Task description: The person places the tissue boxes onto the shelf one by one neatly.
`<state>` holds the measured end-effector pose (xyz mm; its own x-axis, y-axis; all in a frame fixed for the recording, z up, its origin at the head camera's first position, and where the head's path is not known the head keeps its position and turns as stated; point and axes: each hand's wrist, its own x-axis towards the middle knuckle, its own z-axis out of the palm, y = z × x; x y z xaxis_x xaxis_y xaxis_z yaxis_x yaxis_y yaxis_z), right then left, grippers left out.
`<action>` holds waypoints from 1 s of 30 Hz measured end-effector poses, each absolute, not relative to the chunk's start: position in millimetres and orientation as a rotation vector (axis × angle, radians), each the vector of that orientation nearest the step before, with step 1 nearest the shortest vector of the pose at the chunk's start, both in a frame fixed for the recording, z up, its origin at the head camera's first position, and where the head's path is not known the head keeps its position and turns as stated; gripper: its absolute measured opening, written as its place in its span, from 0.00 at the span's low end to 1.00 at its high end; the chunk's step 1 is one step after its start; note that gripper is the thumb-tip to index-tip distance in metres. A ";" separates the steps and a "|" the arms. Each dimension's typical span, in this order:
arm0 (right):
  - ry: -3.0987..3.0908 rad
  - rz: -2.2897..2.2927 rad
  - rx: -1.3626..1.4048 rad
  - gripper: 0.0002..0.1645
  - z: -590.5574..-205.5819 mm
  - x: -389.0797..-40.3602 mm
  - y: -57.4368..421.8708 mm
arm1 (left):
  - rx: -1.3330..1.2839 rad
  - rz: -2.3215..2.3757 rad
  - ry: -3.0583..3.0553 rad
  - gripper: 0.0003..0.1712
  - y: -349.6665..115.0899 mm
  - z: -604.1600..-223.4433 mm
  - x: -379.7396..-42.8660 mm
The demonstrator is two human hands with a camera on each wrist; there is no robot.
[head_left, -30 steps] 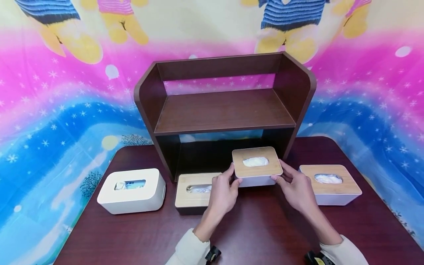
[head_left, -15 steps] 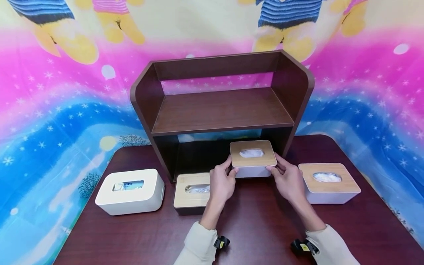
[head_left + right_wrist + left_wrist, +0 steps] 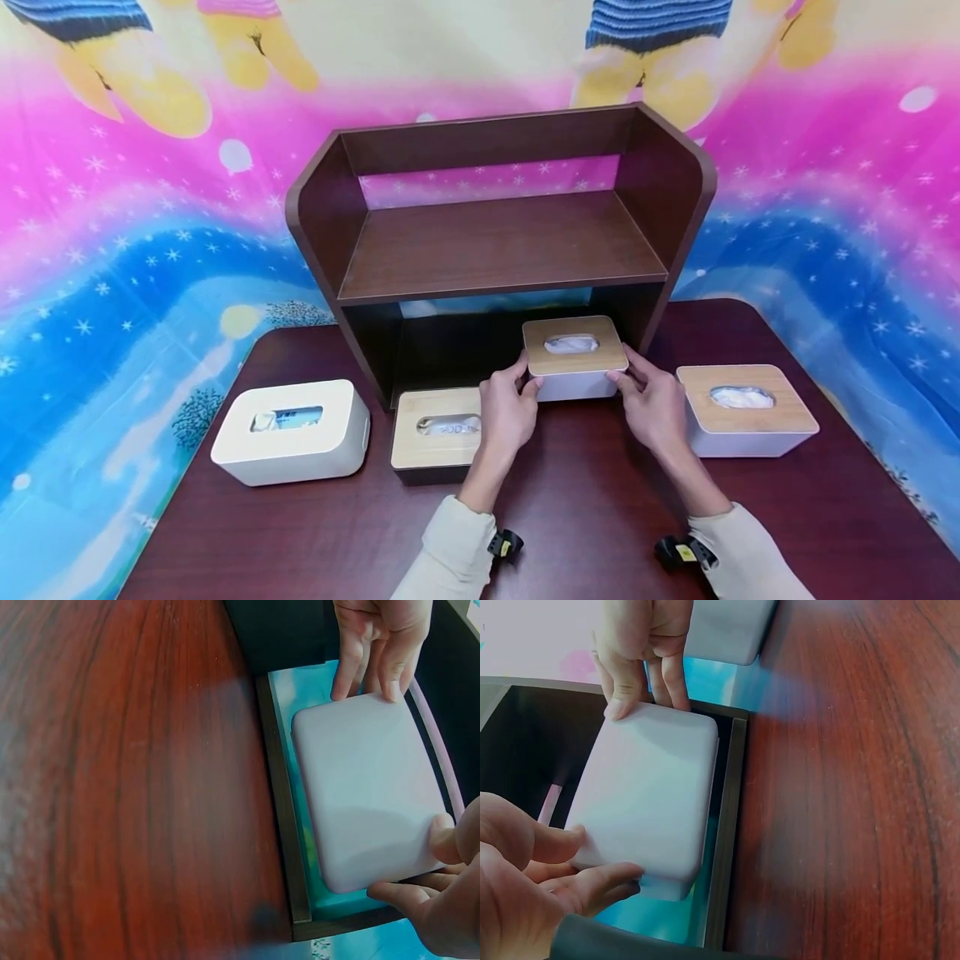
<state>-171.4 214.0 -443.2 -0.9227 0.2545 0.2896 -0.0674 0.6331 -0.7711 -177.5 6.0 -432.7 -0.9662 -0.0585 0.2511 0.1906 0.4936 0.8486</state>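
Both hands grip a small white tissue box (image 3: 577,357) with a wooden lid, at the right front of the lower compartment of the dark brown shelf (image 3: 498,250). My left hand (image 3: 507,417) holds its left end, thumb on the near wall. On the right end, my right hand (image 3: 654,408) grips in the same way. The wrist views show the box's white side (image 3: 652,787) between the fingers of both hands. A dark tissue box with a pale wooden lid (image 3: 427,425) stands left of it, partly hidden by my left hand.
An all-white tissue box (image 3: 291,433) stands at the left of the dark red table (image 3: 585,517). Right of my right hand is a larger white tissue box with a wooden lid (image 3: 748,412). A patterned cloth (image 3: 112,250) hangs behind.
Both hands have carried the small tissue box back and slightly left toward the shelf's lower compartment. Over the last half second it has barely moved.
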 end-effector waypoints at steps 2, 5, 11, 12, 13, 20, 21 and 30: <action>-2.482 1.193 -0.149 0.32 -444.0 -171.9 214.9 | -0.113 -1.457 -2.492 0.27 6.3 -432.9 -178.0; -2.484 1.197 -0.152 0.31 -445.8 -173.1 215.7 | -0.104 -1.448 -2.488 0.27 6.1 -433.4 -178.4; -2.486 1.184 -0.180 0.31 -450.5 -173.4 214.0 | -0.097 -1.477 -2.492 0.27 6.5 -434.8 -178.5; -2.483 1.186 -0.182 0.31 -451.3 -173.5 213.3 | -0.097 -1.475 -2.489 0.26 6.7 -435.0 -178.7; -2.477 1.187 -0.183 0.31 -452.2 -173.7 212.5 | -0.097 -1.474 -2.488 0.26 6.8 -435.5 -179.1; -2.440 1.176 -0.178 0.29 -459.1 -176.5 208.8 | -0.090 -1.503 -2.490 0.26 6.9 -437.0 -181.0; -2.439 1.178 -0.178 0.29 -459.8 -176.7 208.6 | -0.087 -1.503 -2.491 0.26 6.9 -437.4 -181.2; -2.460 1.192 -0.165 0.30 -458.6 -177.6 208.6 | -0.067 -1.544 -2.490 0.27 7.8 -439.8 -185.7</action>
